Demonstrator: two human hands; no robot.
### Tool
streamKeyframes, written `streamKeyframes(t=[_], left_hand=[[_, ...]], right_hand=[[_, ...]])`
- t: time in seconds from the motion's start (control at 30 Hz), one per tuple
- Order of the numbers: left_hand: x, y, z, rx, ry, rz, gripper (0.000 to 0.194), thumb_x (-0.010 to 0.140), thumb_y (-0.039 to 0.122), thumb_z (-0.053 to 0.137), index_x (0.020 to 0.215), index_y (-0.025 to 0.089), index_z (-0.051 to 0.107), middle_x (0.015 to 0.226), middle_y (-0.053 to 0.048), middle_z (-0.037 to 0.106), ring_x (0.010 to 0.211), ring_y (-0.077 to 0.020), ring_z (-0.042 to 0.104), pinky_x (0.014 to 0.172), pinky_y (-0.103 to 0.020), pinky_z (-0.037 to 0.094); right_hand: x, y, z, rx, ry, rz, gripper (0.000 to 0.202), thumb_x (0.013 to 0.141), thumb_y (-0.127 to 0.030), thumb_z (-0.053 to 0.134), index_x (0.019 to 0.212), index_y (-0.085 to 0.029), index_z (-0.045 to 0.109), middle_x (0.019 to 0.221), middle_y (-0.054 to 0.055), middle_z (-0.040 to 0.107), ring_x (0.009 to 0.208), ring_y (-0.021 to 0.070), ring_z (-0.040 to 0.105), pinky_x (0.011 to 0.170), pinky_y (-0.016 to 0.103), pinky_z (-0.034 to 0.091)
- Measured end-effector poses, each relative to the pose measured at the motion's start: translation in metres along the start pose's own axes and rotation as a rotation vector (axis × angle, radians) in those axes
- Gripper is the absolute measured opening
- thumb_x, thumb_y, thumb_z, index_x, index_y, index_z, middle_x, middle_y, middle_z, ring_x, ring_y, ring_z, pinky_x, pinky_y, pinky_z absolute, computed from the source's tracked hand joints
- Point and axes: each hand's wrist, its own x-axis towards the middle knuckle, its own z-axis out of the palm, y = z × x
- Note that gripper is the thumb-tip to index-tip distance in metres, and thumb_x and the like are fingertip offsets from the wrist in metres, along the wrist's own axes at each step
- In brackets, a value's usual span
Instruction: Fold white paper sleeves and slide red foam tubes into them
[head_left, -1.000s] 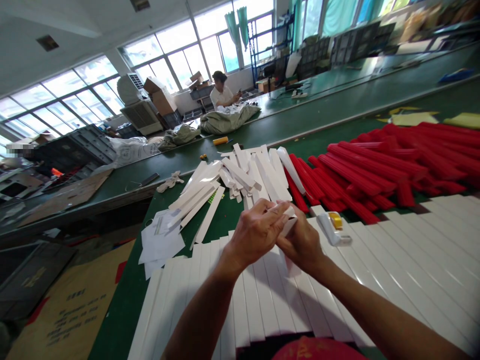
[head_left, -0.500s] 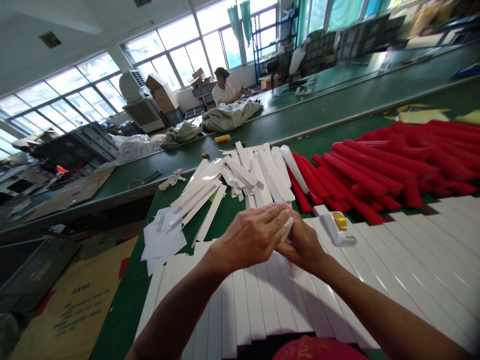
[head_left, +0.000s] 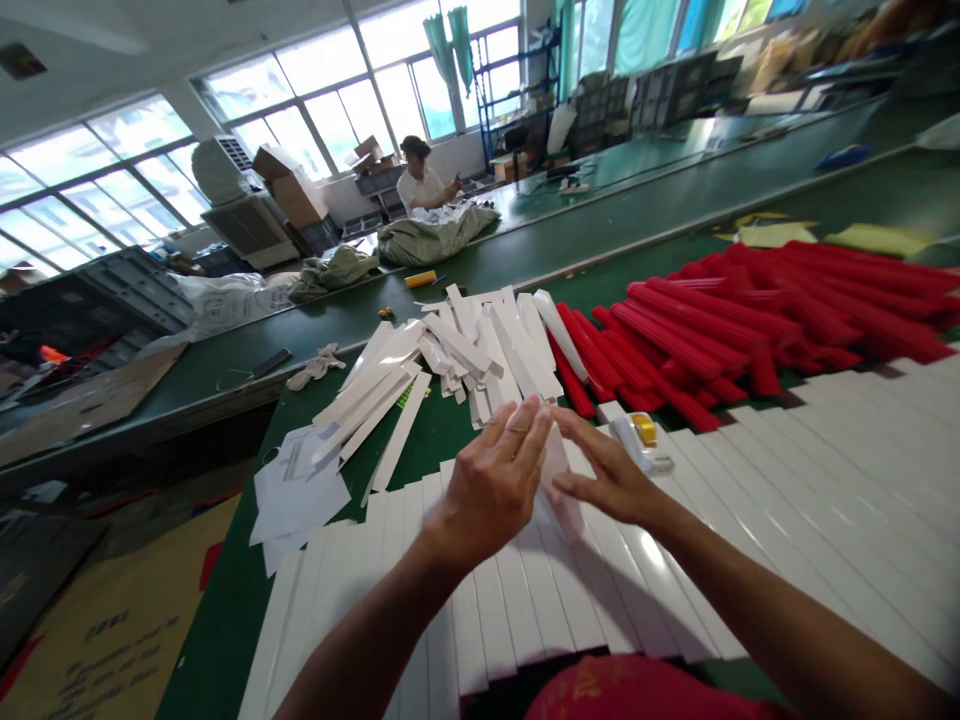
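A narrow white box (head_left: 559, 478) stands tilted between my two hands, its upper end at the fingertips. My left hand (head_left: 501, 468) is closed against its left side, fingers together and thumb hidden. On the other side, my right hand (head_left: 611, 472) has its fingers stretched out and its thumb apart; the fingertips touch the box near the top. Beneath both hands lies a row of long white boxes (head_left: 517, 590) set side by side. A white tape dispenser with yellow tape (head_left: 642, 440) rests on the row, just beyond my right hand.
Loose white strips (head_left: 457, 350) lie in a heap ahead, beside white paper sheets (head_left: 296, 490). Red ribbed rods (head_left: 690, 330) are piled at the right. Across the green table (head_left: 247, 470), a person (head_left: 424, 185) sits at another bench. A cardboard sheet (head_left: 135, 610) lies lower left.
My right hand has opened from around the white piece, its thumb and fingers now apart. More of the box shows between the hands. The whole view has shifted slightly.
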Motion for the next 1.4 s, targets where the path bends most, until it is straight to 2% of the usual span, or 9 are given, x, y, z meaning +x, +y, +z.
streamKeyframes(t=[0.07,0.13,0.2,0.37,0.67,0.83,1.0,1.23,1.4], left_hand=[[-0.001,-0.002,0.001,-0.009,0.023,-0.021,0.044,0.092,0.008,0.046,0.136,0.004,0.049,0.138,-0.02,0.057,0.135,-0.0269,0.049,0.111,-0.044,0.047],[-0.002,-0.005,0.002,-0.019,0.047,-0.031,0.043,0.092,0.008,0.047,0.135,0.005,0.05,0.137,-0.02,0.058,0.133,-0.0268,0.051,0.11,-0.044,0.048],[-0.001,-0.006,0.002,-0.027,0.06,-0.044,0.042,0.093,0.009,0.048,0.135,0.007,0.05,0.137,-0.019,0.058,0.132,-0.0273,0.052,0.108,-0.045,0.049],[0.002,0.003,0.001,-0.057,0.065,-0.035,0.041,0.092,0.01,0.05,0.133,0.007,0.053,0.134,-0.019,0.06,0.132,-0.0276,0.053,0.107,-0.045,0.051],[-0.007,0.006,0.0,-0.076,0.082,-0.053,0.042,0.091,0.008,0.051,0.133,0.004,0.052,0.135,-0.02,0.059,0.133,-0.0275,0.051,0.109,-0.046,0.049],[-0.007,0.004,0.0,-0.084,0.093,-0.067,0.041,0.091,0.008,0.051,0.133,0.006,0.052,0.134,-0.019,0.06,0.132,-0.0268,0.052,0.109,-0.046,0.049],[-0.006,0.0,0.003,-0.124,0.123,-0.077,0.04,0.092,0.009,0.051,0.132,0.007,0.053,0.132,-0.019,0.061,0.13,-0.0264,0.054,0.108,-0.046,0.049],[-0.008,-0.008,0.014,-0.235,0.203,-0.169,0.04,0.091,0.011,0.052,0.131,0.01,0.053,0.134,-0.018,0.06,0.129,-0.026,0.054,0.109,-0.049,0.046],[-0.008,-0.012,0.027,-0.307,0.266,-0.249,0.038,0.092,0.013,0.05,0.13,0.013,0.054,0.131,-0.016,0.061,0.127,-0.0247,0.054,0.107,-0.046,0.047]], right_hand=[[-0.022,0.028,-0.029,0.067,0.348,0.26,0.053,0.088,-0.046,0.057,0.135,-0.022,0.053,0.132,0.011,0.06,0.109,0.0221,0.063,0.095,0.039,0.051],[-0.049,0.059,-0.058,-0.008,0.859,0.543,0.05,0.088,-0.053,0.051,0.121,-0.017,0.062,0.105,0.008,0.068,0.082,0.0165,0.065,0.073,0.03,0.054],[-0.073,0.086,-0.079,-0.076,1.03,0.686,0.05,0.083,-0.054,0.054,0.107,-0.012,0.067,0.084,0.005,0.068,0.067,0.0146,0.059,0.057,0.026,0.048],[-0.094,0.119,-0.085,-0.003,0.926,0.892,0.037,0.073,-0.047,0.064,0.08,-0.011,0.069,0.057,0.002,0.062,0.048,0.0145,0.054,0.042,0.024,0.04],[-0.067,0.129,-0.085,0.133,0.859,1.136,0.018,0.09,-0.025,0.065,0.079,-0.012,0.06,0.058,-0.006,0.057,0.045,0.0061,0.051,0.047,0.019,0.046],[-0.077,0.121,-0.086,0.257,0.869,1.058,0.022,0.092,-0.024,0.062,0.073,-0.014,0.057,0.061,-0.005,0.058,0.054,0.008,0.057,0.059,0.024,0.055],[-0.099,0.119,-0.08,0.327,0.885,0.921,0.02,0.073,-0.014,0.071,0.06,-0.017,0.056,0.063,0.002,0.066,0.067,0.0158,0.067,0.069,0.029,0.06],[-0.119,0.128,-0.071,0.344,0.778,0.921,0.025,0.064,-0.027,0.079,0.069,-0.017,0.056,0.053,-0.001,0.058,0.047,0.0128,0.055,0.046,0.026,0.055],[-0.119,0.131,-0.076,0.418,0.751,0.964,0.022,0.063,-0.022,0.075,0.071,-0.016,0.055,0.056,-0.004,0.053,0.043,0.0069,0.046,0.036,0.018,0.042]])
